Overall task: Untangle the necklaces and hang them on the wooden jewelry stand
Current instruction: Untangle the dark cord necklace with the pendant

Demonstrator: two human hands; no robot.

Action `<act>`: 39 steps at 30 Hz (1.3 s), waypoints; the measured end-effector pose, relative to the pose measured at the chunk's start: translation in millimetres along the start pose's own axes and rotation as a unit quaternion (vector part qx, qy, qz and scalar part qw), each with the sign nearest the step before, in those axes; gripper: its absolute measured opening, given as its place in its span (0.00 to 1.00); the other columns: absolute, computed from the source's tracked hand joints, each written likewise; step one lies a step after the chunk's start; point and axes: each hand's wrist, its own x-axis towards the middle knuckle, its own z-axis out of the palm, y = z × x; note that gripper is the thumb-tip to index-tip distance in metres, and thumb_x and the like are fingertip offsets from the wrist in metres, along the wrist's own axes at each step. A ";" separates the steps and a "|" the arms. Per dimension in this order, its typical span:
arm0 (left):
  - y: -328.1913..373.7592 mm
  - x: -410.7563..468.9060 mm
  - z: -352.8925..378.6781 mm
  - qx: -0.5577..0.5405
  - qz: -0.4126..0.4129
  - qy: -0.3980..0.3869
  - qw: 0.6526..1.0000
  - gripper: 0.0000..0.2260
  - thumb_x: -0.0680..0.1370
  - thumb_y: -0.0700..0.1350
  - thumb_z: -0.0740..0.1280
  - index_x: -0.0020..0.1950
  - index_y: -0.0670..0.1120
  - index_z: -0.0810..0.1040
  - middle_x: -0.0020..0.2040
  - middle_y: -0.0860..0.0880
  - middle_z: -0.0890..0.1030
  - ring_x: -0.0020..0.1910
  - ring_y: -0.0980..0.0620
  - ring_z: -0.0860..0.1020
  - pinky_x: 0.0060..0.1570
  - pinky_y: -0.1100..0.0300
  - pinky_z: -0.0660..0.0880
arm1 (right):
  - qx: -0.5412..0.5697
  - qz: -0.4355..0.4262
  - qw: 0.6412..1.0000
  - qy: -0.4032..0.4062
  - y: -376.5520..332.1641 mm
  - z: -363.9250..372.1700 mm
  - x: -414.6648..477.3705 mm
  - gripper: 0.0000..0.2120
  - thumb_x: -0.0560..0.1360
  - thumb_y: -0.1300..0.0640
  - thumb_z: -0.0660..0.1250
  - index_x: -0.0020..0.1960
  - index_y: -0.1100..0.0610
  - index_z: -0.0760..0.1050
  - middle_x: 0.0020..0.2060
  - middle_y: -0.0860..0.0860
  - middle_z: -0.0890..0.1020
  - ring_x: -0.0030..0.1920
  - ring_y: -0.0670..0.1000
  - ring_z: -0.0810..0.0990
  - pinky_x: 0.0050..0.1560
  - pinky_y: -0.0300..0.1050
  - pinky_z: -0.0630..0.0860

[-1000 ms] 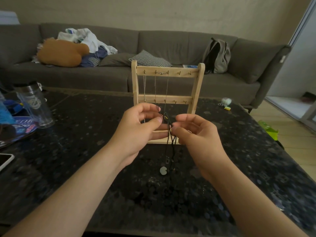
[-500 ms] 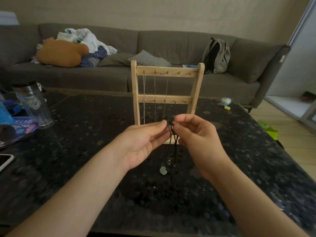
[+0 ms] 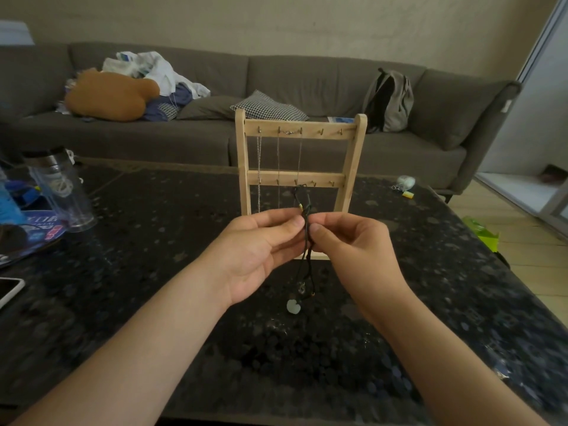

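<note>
**A:** Pinching or only touching: what are the fingers (image 3: 289,224) doing with the black cord necklace (image 3: 307,241)?

**B:** Pinching. The left hand (image 3: 261,250) nips the twisted cords between thumb and forefinger. The right hand (image 3: 353,244) nips the same spot from the other side, so the two thumb tips nearly meet. The remaining fingers on both hands are loosely curled.

**A:** And where is the necklace?

**B:** It is held up over the dark speckled bench (image 3: 153,272), just in front of the wooden stand (image 3: 351,167). Its top loop rises in front of the stand's lower rail, but I cannot tell whether it sits on a hook. Below the hands the cords hang twisted down to a pale green pendant (image 3: 293,305), close to the bench top.

**A:** Anything on the stand?

**B:** Thin silver chains (image 3: 259,161) hang from hooks on the top rail, toward its left end.

**A:** And around it?

**B:** A clear bottle (image 3: 61,189) and a phone (image 3: 9,290) are on the person's left. Behind the bench is a grey sofa (image 3: 307,78) with a backpack (image 3: 388,99) on it.
</note>
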 end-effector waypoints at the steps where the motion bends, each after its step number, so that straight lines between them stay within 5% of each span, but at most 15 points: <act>1: -0.1 -0.2 0.1 0.016 0.012 0.004 1.000 0.12 0.80 0.34 0.72 0.63 0.42 0.84 0.56 0.41 0.89 0.55 0.47 0.89 0.54 0.55 0.86 | 0.002 0.002 1.000 -0.003 -0.4 0.4 -0.2 0.07 0.82 0.61 0.71 0.55 0.55 0.87 0.46 0.50 0.90 0.51 0.48 0.89 0.58 0.46 0.85; 7: -0.3 -2.9 -1.9 0.131 0.093 0.020 0.987 0.13 0.76 0.37 0.78 0.61 0.44 0.86 0.54 0.46 0.90 0.56 0.49 0.88 0.57 0.54 0.85 | 0.012 0.004 1.000 -0.008 -2.7 0.6 -1.1 0.04 0.80 0.53 0.74 0.52 0.52 0.88 0.45 0.48 0.90 0.49 0.46 0.88 0.53 0.40 0.84; 13: -2.3 0.8 -0.9 0.138 0.069 0.017 0.988 0.09 0.80 0.38 0.75 0.60 0.44 0.87 0.53 0.45 0.90 0.55 0.47 0.88 0.57 0.52 0.84 | 0.087 0.061 0.994 -0.003 0.4 1.6 0.3 0.06 0.82 0.55 0.72 0.53 0.53 0.88 0.50 0.52 0.90 0.58 0.56 0.86 0.62 0.55 0.81; 27: 2.0 -1.7 -2.0 0.234 0.110 0.035 0.965 0.06 0.83 0.43 0.72 0.57 0.45 0.89 0.51 0.47 0.90 0.54 0.50 0.89 0.60 0.50 0.85 | 0.113 0.080 0.990 -0.005 -0.2 0.7 -0.5 0.04 0.80 0.57 0.75 0.52 0.53 0.89 0.49 0.50 0.90 0.54 0.50 0.88 0.60 0.48 0.80; 35: 7.8 1.4 1.5 0.078 0.049 0.041 0.995 0.08 0.85 0.42 0.68 0.50 0.42 0.85 0.47 0.45 0.88 0.47 0.50 0.86 0.51 0.53 0.83 | 0.147 0.127 0.981 -0.023 0.1 3.9 2.6 0.08 0.84 0.55 0.69 0.55 0.57 0.86 0.47 0.52 0.88 0.54 0.51 0.85 0.60 0.51 0.79; 39: 8.4 4.0 -4.2 0.159 0.057 0.095 0.981 0.08 0.86 0.46 0.64 0.59 0.45 0.82 0.48 0.46 0.88 0.55 0.46 0.86 0.59 0.48 0.80 | 0.145 0.117 0.982 -0.039 -1.3 1.5 0.9 0.07 0.84 0.55 0.69 0.53 0.54 0.87 0.46 0.48 0.88 0.53 0.48 0.84 0.61 0.51 0.78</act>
